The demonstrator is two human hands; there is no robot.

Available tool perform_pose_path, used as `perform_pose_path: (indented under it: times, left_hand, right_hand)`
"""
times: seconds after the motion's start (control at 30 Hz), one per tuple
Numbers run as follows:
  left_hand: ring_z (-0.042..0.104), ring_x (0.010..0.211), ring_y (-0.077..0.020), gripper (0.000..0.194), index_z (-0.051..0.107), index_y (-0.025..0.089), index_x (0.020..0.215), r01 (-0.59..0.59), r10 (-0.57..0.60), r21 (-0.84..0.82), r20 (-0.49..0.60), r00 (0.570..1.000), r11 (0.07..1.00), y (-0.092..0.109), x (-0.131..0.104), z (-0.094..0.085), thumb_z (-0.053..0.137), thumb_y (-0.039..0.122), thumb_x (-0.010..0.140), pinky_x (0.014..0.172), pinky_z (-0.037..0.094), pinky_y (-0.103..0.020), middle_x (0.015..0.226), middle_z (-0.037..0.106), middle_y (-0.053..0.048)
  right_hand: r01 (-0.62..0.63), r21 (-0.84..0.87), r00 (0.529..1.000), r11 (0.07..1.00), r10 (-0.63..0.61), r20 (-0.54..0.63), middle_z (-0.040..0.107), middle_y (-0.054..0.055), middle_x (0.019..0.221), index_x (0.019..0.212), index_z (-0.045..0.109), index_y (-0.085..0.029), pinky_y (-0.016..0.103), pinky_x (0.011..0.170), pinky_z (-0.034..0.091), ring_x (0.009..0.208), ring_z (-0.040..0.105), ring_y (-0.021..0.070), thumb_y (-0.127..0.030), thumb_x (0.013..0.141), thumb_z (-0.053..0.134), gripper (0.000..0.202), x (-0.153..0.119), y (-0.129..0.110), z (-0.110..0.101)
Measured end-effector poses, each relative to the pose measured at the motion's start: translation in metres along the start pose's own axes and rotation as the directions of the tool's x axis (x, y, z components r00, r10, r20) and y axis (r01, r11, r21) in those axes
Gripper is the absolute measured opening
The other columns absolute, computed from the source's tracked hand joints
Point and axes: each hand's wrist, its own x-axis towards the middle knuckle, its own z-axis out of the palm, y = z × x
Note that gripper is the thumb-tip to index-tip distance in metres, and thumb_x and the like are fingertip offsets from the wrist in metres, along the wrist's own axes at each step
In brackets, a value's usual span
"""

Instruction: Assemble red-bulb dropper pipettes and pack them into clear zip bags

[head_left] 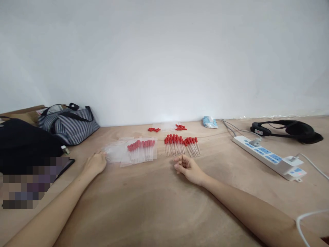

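Over the table (pixel 144 202), the right hand (pixel 187 168) has a half-open, curled grip. The left hand (pixel 96 162) is at the edge of clear bags (pixel 113 153); whether its grip pinches them, I cannot tell. Just beyond the right hand lie red-topped droppers (pixel 174 138), and farther, small red bulbs (pixel 157 130).

On the left of the tabletop (pixel 144 212) sits a striped bag (pixel 77 127) with dark handles, brown cardboard (pixel 27 117) behind it, black fabric (pixel 28 142) in front and a small bottle (pixel 65 150) just beside the fabric. A blue-and-white packet (pixel 210 122) lies near the pale wall (pixel 164 61). Rightward, a white power strip (pixel 264 156) — plugs seated — lies near a black strapped device (pixel 299 131).
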Motion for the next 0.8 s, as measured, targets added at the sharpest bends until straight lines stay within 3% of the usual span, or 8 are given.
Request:
perform_pose_path:
  times: [0.1, 0.17, 0.2, 0.3, 0.4, 0.47, 0.6, 0.8]
  left_hand:
    - [0.042, 0.115, -0.0246, 0.045, 0.053, 0.007, 0.105, -0.044, 0.041, -0.052, -0.049, 0.998, 0.998, 0.011, -0.005, -0.017, 0.017, 0.025, 0.086, 0.100, 0.026, -0.043, 0.111, 0.057, -0.010]
    - [0.037, 0.120, -0.0202, 0.051, 0.048, 0.008, 0.115, -0.248, 0.242, -0.202, -0.055, 0.969, 0.947, 0.030, -0.014, -0.024, 0.014, 0.035, 0.088, 0.102, 0.025, -0.036, 0.122, 0.050, -0.008]
    - [0.033, 0.122, -0.0192, 0.054, 0.046, 0.011, 0.118, -0.361, 0.363, -0.244, -0.036, 0.931, 0.900, 0.042, -0.021, -0.025, 0.013, 0.041, 0.088, 0.103, 0.024, -0.036, 0.126, 0.047, -0.007]
    - [0.027, 0.126, -0.0185, 0.052, 0.042, 0.015, 0.124, -0.633, 0.693, -0.314, 0.137, 0.708, 0.708, 0.084, -0.045, -0.023, 0.016, 0.044, 0.089, 0.104, 0.021, -0.036, 0.134, 0.036, -0.006]
    - [0.026, 0.126, -0.0168, 0.044, 0.035, 0.021, 0.129, -0.726, 0.818, -0.377, 0.271, 0.507, 0.575, 0.119, -0.063, -0.016, 0.020, 0.037, 0.092, 0.104, 0.023, -0.036, 0.136, 0.033, -0.002]
    - [0.025, 0.127, -0.0173, 0.042, 0.030, 0.023, 0.131, -0.746, 0.843, -0.396, 0.304, 0.444, 0.535, 0.134, -0.069, -0.010, 0.023, 0.035, 0.092, 0.105, 0.020, -0.039, 0.137, 0.030, -0.001]
    - [0.025, 0.127, -0.0194, 0.042, 0.034, 0.024, 0.130, -0.751, 0.848, -0.395, 0.259, 0.462, 0.530, 0.141, -0.071, 0.001, 0.031, 0.037, 0.090, 0.106, 0.016, -0.044, 0.136, 0.033, -0.001]
    - [0.033, 0.123, -0.0172, 0.040, 0.039, 0.022, 0.126, -0.682, 0.842, -0.507, 0.208, 0.497, 0.527, 0.136, -0.071, 0.010, 0.036, 0.035, 0.089, 0.104, 0.023, -0.041, 0.133, 0.039, -0.004]
  right_hand:
    - [0.008, -0.006, 1.000, 1.000, -0.008, -0.007, 0.045, -0.007, 0.060, 0.081, 0.047, -0.018, 0.023, 0.053, 0.041, 0.049, 0.046, 0.0059, -0.033, 0.066, 0.061, 0.025, 0.000, 0.001, 0.001]
    - [0.013, -0.008, 1.000, 1.000, -0.014, -0.015, 0.045, -0.006, 0.060, 0.081, 0.047, -0.018, 0.023, 0.053, 0.041, 0.049, 0.046, 0.0060, -0.033, 0.065, 0.060, 0.025, 0.000, 0.001, 0.002]
    - [0.017, -0.012, 1.000, 1.000, -0.017, -0.018, 0.045, -0.006, 0.060, 0.080, 0.047, -0.018, 0.023, 0.052, 0.040, 0.049, 0.046, 0.0062, -0.033, 0.066, 0.060, 0.025, 0.000, 0.002, 0.002]
    - [0.036, -0.067, 0.999, 0.997, -0.038, -0.035, 0.046, -0.005, 0.059, 0.079, 0.049, -0.017, 0.022, 0.051, 0.038, 0.050, 0.045, 0.0071, -0.033, 0.067, 0.057, 0.022, 0.001, 0.002, 0.001]
    - [0.080, -0.218, 0.994, 0.973, -0.094, -0.057, 0.049, -0.003, 0.059, 0.075, 0.053, -0.016, 0.022, 0.052, 0.037, 0.052, 0.044, 0.0081, -0.030, 0.069, 0.055, 0.016, 0.001, 0.002, -0.006]
    - [0.101, -0.345, 0.993, 0.933, -0.116, -0.024, 0.051, -0.002, 0.059, 0.072, 0.057, -0.015, 0.021, 0.052, 0.035, 0.053, 0.043, 0.0083, -0.028, 0.070, 0.055, 0.013, 0.001, 0.000, -0.012]
    - [0.119, -0.479, 0.993, 0.870, -0.094, 0.075, 0.050, -0.002, 0.056, 0.065, 0.059, -0.015, 0.020, 0.048, 0.032, 0.050, 0.040, 0.0073, -0.028, 0.071, 0.055, 0.015, -0.001, -0.005, -0.021]
    - [0.204, -0.527, 0.969, 0.825, -0.093, 0.230, 0.052, 0.000, 0.065, 0.067, 0.062, -0.015, 0.020, 0.050, 0.034, 0.055, 0.043, 0.0080, -0.034, 0.074, 0.055, 0.021, -0.006, -0.012, -0.022]
